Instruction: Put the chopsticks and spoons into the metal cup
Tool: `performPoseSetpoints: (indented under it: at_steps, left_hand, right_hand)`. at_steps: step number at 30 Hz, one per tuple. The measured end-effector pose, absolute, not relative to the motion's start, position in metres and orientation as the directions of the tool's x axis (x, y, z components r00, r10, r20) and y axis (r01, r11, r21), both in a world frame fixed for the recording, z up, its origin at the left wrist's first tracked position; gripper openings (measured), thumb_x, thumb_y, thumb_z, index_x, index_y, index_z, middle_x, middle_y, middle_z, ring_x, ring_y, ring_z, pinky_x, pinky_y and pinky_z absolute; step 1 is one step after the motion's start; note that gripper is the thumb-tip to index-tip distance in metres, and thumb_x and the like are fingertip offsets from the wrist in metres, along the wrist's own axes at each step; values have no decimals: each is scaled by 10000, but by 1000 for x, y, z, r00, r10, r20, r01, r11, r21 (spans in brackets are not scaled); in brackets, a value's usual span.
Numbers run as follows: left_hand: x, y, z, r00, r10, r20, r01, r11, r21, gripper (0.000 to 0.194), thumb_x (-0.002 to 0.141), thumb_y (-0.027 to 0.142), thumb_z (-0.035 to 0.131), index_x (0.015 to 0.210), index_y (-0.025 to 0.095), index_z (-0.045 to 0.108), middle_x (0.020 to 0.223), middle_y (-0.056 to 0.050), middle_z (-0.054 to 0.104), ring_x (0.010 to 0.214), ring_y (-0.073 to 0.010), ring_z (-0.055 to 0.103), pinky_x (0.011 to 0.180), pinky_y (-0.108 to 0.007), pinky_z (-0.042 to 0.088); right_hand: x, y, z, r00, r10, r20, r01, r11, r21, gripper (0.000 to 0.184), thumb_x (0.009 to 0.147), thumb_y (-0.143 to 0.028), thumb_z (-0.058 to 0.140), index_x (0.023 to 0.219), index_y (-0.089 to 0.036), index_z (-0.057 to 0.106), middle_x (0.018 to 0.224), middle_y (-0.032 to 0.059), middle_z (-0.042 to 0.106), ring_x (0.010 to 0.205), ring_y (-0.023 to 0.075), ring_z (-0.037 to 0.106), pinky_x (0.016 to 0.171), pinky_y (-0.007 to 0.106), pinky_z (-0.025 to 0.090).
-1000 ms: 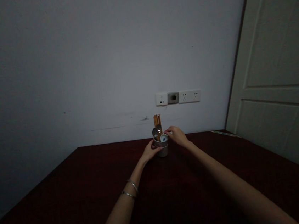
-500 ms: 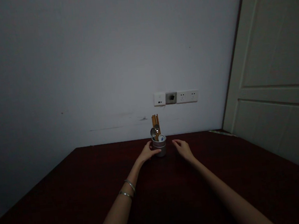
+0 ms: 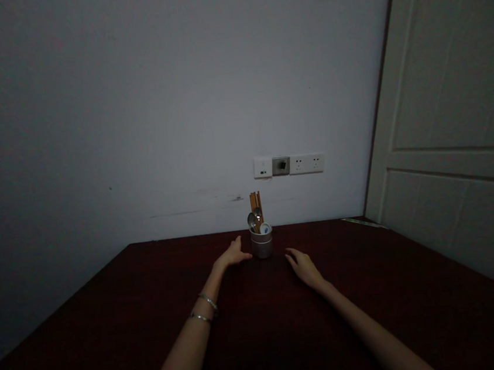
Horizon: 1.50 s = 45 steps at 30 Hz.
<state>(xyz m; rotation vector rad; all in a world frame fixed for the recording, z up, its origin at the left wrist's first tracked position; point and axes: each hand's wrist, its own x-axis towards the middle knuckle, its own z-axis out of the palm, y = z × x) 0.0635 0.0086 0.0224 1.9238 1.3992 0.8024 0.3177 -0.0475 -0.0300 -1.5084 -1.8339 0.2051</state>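
Cup (image 3: 262, 247) upright at twelve o'clock on the desk is what I see from far away. A big pale wall (image 3: 176, 98) rises close behind it, so there is little room back there. The dark red desk (image 3: 254, 337) holds the cup up. A door (image 3: 441, 100) stands at two o'clock.

My left hand (image 3: 232, 254) is at the cup's nine o'clock, fingers spread and gripping nothing. Its thumb is just beside the cup; I cannot tell if they touch. My right hand (image 3: 305, 268) is at the cup's four o'clock, apart from it, loosely curled, with nothing seen in it.

White wall sockets (image 3: 306, 164) sit at about one o'clock, and a thin pale strip (image 3: 361, 222) lies near the desk's far edge, also at one.

Chopsticks (image 3: 252, 201), metal spoons (image 3: 251, 219) and a small white piece with a blue mark (image 3: 265, 228) are all in the cup. That much looks done; I cannot tell if more is left.
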Motion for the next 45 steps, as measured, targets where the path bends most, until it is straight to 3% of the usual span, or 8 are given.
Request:
performPoseSetpoints:
  at_steps: [3,8,15,22,30,37,45]
  left_hand:
    - [65,1,20,271,959,79,668,-247,702,913,598,284,701,1361,36,264,1434,-242,213,1338,-332,158,1073,-384,206]
    - [55,-16,16,286,953,95,712,-278,644,854,666,281,615,1381,24,223,1454,-208,183,1347,-285,158,1089,-335,164]
    - [20,-37,6,193,976,105,802,-218,555,804,728,389,530,1375,22,224,1444,-210,213,1342,-279,185,1073,-354,194]
    - [15,-48,-11,220,960,171,890,-269,368,704,786,454,436,1326,14,333,1400,-210,327,1308,-268,292,1070,-329,210]
    - [20,-55,-16,234,951,200,941,-273,200,656,855,462,289,1315,1,372,1396,-205,338,1312,-275,278,1073,-368,206]
    - [19,-57,-20,204,952,228,933,-260,250,618,850,474,300,1302,69,418,1402,-174,345,1322,-262,260,1074,-381,180]
    - [19,-59,-21,206,951,230,919,-269,289,600,849,434,314,1296,48,425,1408,-192,322,1327,-286,239,1077,-406,160]
  right_hand:
    - [317,-55,-33,-138,899,416,845,326,-423,385,851,-242,418,1169,-87,570,1197,147,580,1127,222,523,989,324,365]
    - [318,-60,-34,-189,895,404,888,332,-318,389,858,-153,355,1167,-55,571,1232,158,554,1167,208,493,1019,310,331]
    - [314,-65,-30,-159,910,384,913,284,-293,403,819,-77,354,1147,-67,589,1226,154,561,1160,199,502,999,300,348]
    - [314,-70,-29,-131,906,403,928,255,-271,395,803,-63,368,1100,-110,624,1176,131,601,1105,190,548,974,275,366]
    - [313,-72,-27,-120,909,399,917,256,-307,401,795,-57,362,1098,-83,623,1182,148,593,1115,201,540,969,284,371]
    - [313,-72,-27,-121,908,401,915,259,-309,418,792,-41,354,1109,-101,620,1185,131,595,1123,184,535,974,269,362]
    - [312,-76,-24,-110,915,387,912,248,-326,430,788,-42,345,1117,-98,617,1199,134,585,1135,180,526,983,271,356]
